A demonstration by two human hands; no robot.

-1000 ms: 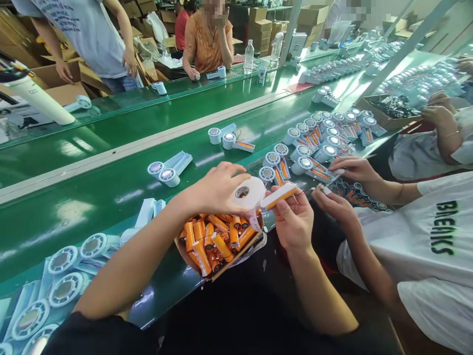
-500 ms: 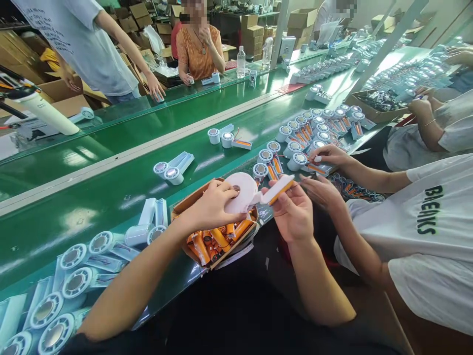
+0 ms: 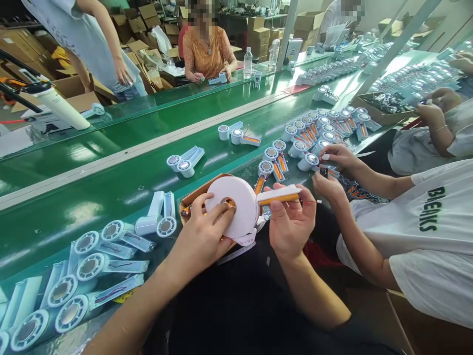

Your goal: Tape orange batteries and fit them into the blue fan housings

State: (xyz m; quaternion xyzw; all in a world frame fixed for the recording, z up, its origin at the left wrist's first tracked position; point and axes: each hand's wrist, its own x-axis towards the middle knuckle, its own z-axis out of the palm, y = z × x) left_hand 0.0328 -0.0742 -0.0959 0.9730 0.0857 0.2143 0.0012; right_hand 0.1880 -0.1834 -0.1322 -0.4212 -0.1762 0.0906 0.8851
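Some fans [image 3: 90, 266] lie on the table [image 3: 148, 170] at the lower left, a box [image 3: 190, 193] sits behind the roll [image 3: 240, 197] near the middle, more fans [image 3: 308, 160] lie right of it, and a bottle [image 3: 248, 63] stands at the top.

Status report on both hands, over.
Left hand gripping white tape roll. Right hand holding orange cell, white strip on top. Roll partly covers cardboard box behind it.

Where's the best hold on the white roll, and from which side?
I'd hook fingertips into the centre hole of the white roll, thumb on its near rim, from the left: the open hole faces the camera and the right edge is beside the orange cell.
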